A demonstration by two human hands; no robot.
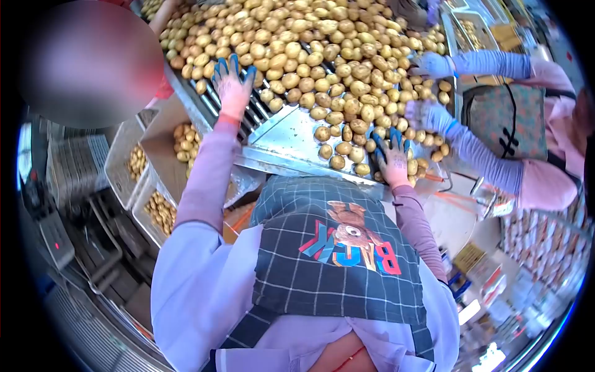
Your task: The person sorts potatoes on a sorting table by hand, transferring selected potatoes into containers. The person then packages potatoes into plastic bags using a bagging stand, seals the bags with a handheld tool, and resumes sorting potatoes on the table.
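A thick layer of round, yellow-brown produce that looks like small potatoes (pixel 304 53) covers the metal sorting table (pixel 291 136). My left hand (pixel 232 92), in a glove with dark blue fingers, lies over the rollers (pixel 254 115) at the table's left side. Its fingers are spread at the edge of the pile, and nothing shows in its grasp. On the near right, my right hand (pixel 393 160) in a matching glove reaches among the potatoes by the front edge. Its fingers are apart and touch the potatoes around them; the palm's underside is hidden.
A co-worker's gloved hands (pixel 429 116) work among the potatoes on the right. Another person's arm (pixel 163 15) reaches in at upper left. Boxes with potatoes, including a cardboard box (pixel 167 133) and a white crate (pixel 144 204), stand left of the table. The metal front edge borders my apron.
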